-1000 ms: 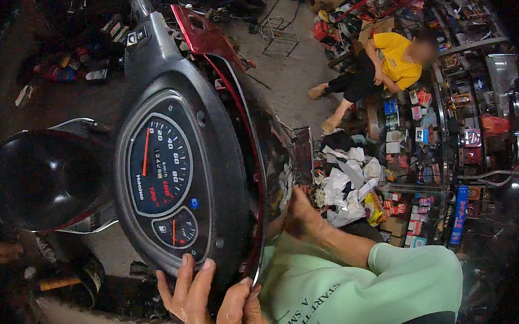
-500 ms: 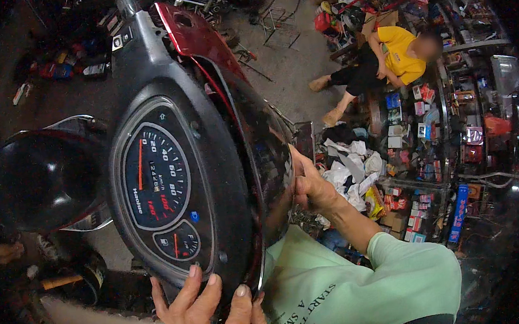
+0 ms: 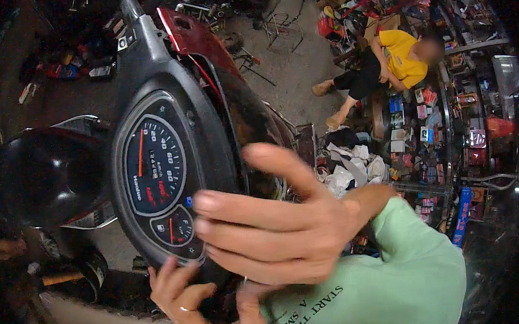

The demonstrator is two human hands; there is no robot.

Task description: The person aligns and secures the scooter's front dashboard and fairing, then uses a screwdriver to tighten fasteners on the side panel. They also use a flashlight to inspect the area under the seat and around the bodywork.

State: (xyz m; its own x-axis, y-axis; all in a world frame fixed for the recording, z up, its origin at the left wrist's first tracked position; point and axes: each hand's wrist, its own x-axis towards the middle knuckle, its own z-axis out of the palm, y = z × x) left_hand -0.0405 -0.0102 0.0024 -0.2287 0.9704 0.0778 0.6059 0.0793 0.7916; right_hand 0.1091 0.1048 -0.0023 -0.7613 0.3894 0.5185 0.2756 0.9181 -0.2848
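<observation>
A black scooter dashboard housing (image 3: 202, 136), with speedometer and fuel gauge, fills the centre, a glossy red panel (image 3: 179, 31) along its right side. My right hand (image 3: 283, 227) reaches across the housing's lower right, fingers stretched out and slightly apart, fingertips over the rim beside the fuel gauge; contact is unclear. My left hand (image 3: 207, 312) has curled, slightly blurred fingers round the housing's lower end. The gap between housing and panel is partly hidden by my right hand.
A black scooter seat (image 3: 44, 176) is at left. A person in a yellow T-shirt (image 3: 400, 56) sits at upper right before shelves (image 3: 461, 134) of small boxes and parts. White rags (image 3: 354, 167) lie right of the scooter. A wire rack (image 3: 279, 29) stands on the concrete floor.
My right hand has come from behind the right-side panel leftward onto the front of the housing, fingers now extended. My left hand's fingers have shifted slightly at the lower end.
</observation>
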